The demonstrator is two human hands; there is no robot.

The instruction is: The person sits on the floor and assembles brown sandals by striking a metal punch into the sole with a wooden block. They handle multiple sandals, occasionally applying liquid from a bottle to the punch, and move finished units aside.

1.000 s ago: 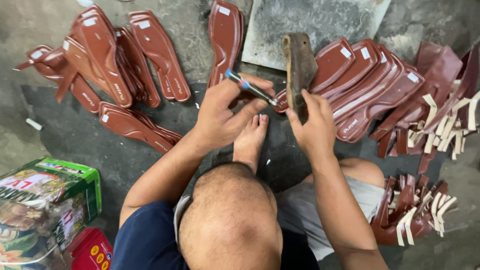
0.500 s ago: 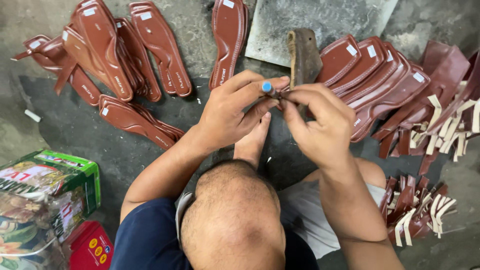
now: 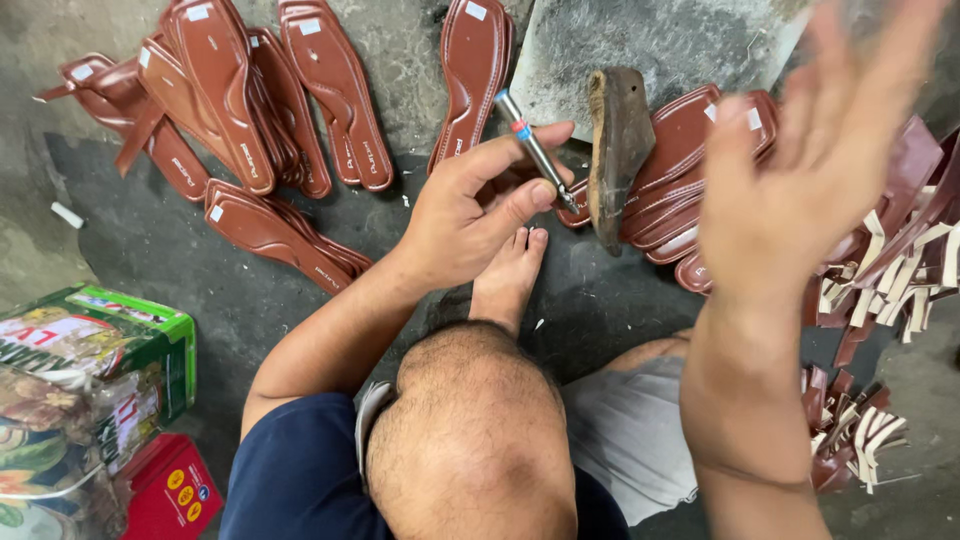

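Near edge: head (image 3: 470, 440) and dark blue shirt (image 3: 290, 470) filled the bottom of the head view, grey shorts (image 3: 625, 440) to the right. Bare foot (image 3: 510, 275) stuck out on the floor (image 3: 130, 250) just past the head.

Left hand (image 3: 470, 215) was closed round a metal tool (image 3: 535, 150), thumb and fingers pinching the shaft, tip pointing down-right toward the wooden block (image 3: 618, 150). Tip sat just beside the block's near edge; couldn't tell if touching. Block stood on edge, leaning over the right stack of soles (image 3: 690, 160).

Right hand (image 3: 800, 190) was up in the air, fingers spread wide, holding nothing, blurred, above the soles and strap pile.

Left bottom: green box (image 3: 110, 340) and red pack (image 3: 170, 495) on the floor.

Right side: heap of brown straps (image 3: 890, 260) with pale ends, more near the knee (image 3: 850, 440).

Farther out: single sole (image 3: 475, 70) upright in frame by the grey slab (image 3: 660, 45); fanned batch of brown soles (image 3: 240, 100) top left, two more (image 3: 280, 235) lying nearer.
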